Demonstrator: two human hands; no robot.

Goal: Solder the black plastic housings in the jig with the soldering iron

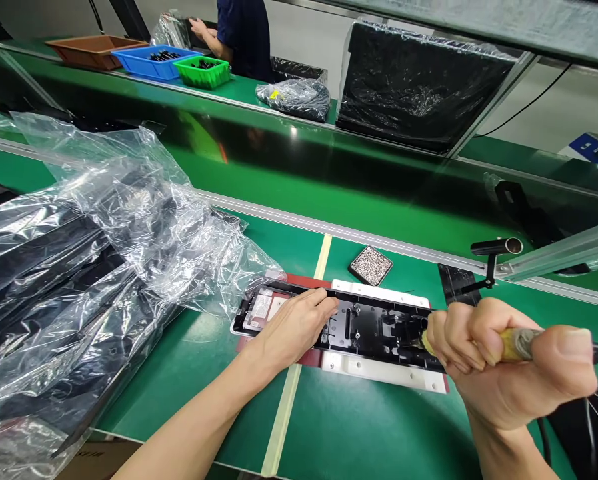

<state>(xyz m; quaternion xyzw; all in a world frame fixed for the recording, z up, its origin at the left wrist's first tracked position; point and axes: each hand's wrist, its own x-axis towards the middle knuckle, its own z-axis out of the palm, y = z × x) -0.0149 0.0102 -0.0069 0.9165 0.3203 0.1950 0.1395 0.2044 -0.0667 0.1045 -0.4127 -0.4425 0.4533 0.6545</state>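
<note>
A long black plastic housing (339, 327) lies in a fixture with white side blocks (379, 370) and a red base (311, 359). My left hand (299, 323) rests across the left half of the housing, its fingers bent and close together, gripping it. In my closed right hand (499, 360) is a screwdriver (516, 343) with a yellowish, wrapped body and a dark tapered end. Its working end points down at the right part of the housing; my fist hides whether it touches. A label (259, 310) shows at the housing's left end.
Plastic-wrapped black parts (53, 267) cover the left side. Behind the fixture sit a small speckled tray (371, 265) and a black tube holder (496, 247). Beyond the rail are blue (151, 70) and green bins (203, 77) and another person (243, 40).
</note>
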